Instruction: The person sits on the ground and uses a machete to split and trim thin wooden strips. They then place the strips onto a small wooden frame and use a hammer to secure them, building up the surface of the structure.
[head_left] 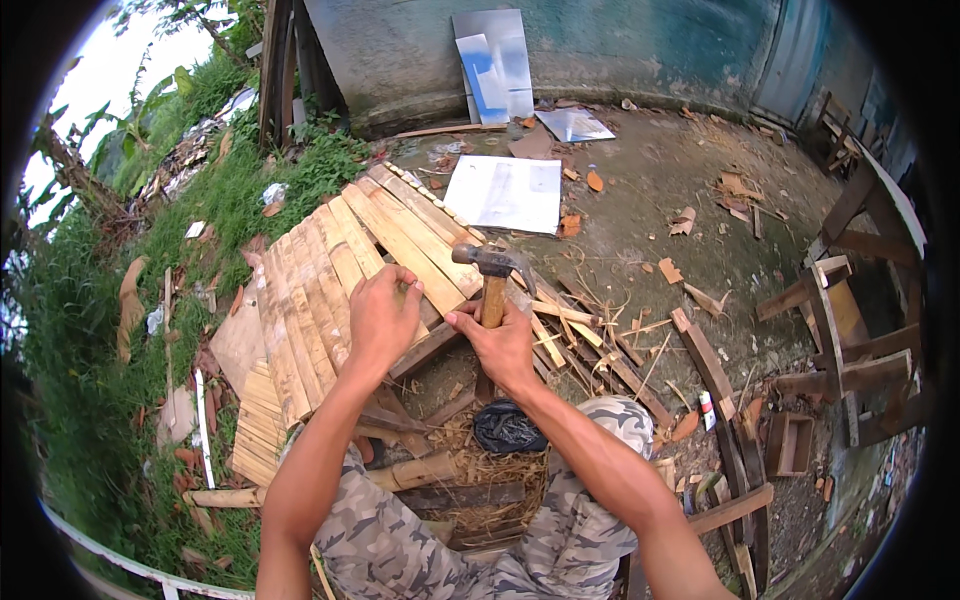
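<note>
My right hand (500, 346) is wrapped round the wooden handle of a claw hammer (494, 265). Its metal head points up, and the thumb lies close to the end of a split-bamboo slat (418, 250). Above the slatted bamboo panel (305, 300), my left hand (383, 312) is closed in a pinch. Whatever sits between its fingertips is too small to make out. The slats lie side by side on a dark wooden frame (425, 350), with a gap showing between some of them.
A black plastic bag (508, 427) lies on shavings between my knees. Split bamboo and wood scraps (600, 350) litter the ground to the right, near a broken wooden frame (850, 340). A white board (503, 193) lies beyond the panel. Grass (100, 330) borders the left.
</note>
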